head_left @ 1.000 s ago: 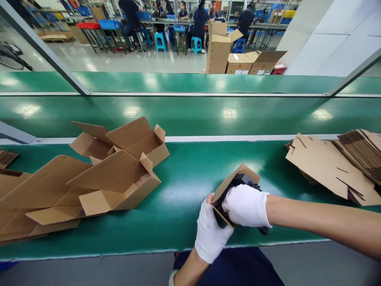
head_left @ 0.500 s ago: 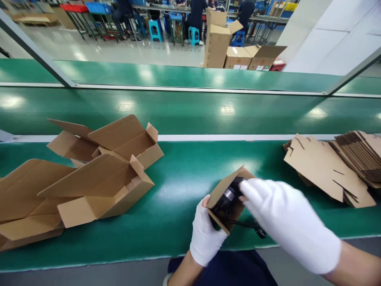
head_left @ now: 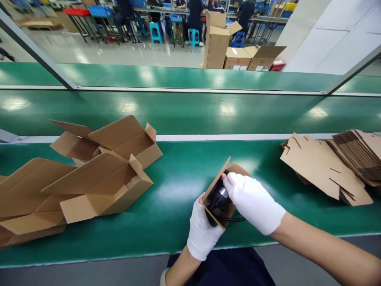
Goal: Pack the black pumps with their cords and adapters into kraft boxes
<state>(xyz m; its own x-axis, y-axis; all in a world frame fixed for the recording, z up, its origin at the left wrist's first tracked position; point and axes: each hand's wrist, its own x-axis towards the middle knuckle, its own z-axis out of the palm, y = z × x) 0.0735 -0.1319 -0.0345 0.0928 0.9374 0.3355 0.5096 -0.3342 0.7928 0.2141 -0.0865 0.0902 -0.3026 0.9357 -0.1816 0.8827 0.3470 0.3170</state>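
Note:
A small open cardboard box (head_left: 214,183) is tilted above the green work surface, near its front edge. My left hand (head_left: 203,232), in a white glove, is closed round the box's lower left side. Inside the box lies a black device (head_left: 219,201) with a silver label. A black cable (head_left: 233,219) comes out at the lower right. My right hand (head_left: 248,198), also gloved, reaches into the opening from the right, its fingers pinched at the top of the black device. The fingertips are partly hidden.
Several opened cardboard boxes (head_left: 104,186) stand on the left. Flattened cardboard sheets (head_left: 317,165) are stacked on the right. Beyond the green surface (head_left: 175,159) run a white rail (head_left: 193,138) and slanted metal posts. People sit or stand at far benches.
My right hand has moved left and down to the box opening, closing on the device's top. The cable end has gone out of sight behind my hand. The box has shifted slightly left.

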